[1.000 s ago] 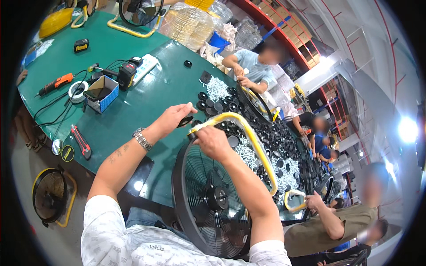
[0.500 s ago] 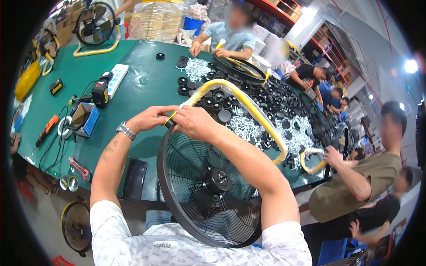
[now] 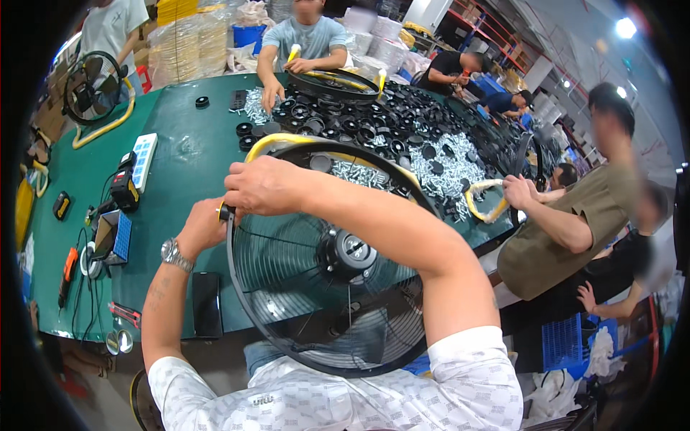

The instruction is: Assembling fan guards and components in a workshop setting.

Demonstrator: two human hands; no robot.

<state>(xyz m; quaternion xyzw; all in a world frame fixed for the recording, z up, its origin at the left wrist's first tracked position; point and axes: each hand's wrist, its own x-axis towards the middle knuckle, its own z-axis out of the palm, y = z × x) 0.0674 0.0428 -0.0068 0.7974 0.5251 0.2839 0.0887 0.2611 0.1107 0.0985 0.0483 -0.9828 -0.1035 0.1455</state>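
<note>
Workshop: screws [image 3: 454, 167] and round black parts [image 3: 341, 123] lie on the worktop [image 3: 190, 136] beyond the right grip [image 3: 260, 184]; shelves [image 3: 492, 44] farther back.

Wht pwr strip [image 3: 144, 163], blk phone [image 3: 208, 304] (on tbl [image 3: 180, 165])

At nine o'clock you cannot make out what your left hand [image 3: 201, 230] touches beside your right hand [image 3: 264, 185], whose forearm [image 3: 363, 207] hides part of the fan [image 3: 348, 253], while the picture's edge crops a yellow-edged ring [image 3: 136, 399] toward eight and a co-worker [image 3: 111, 30] near ten.
</note>
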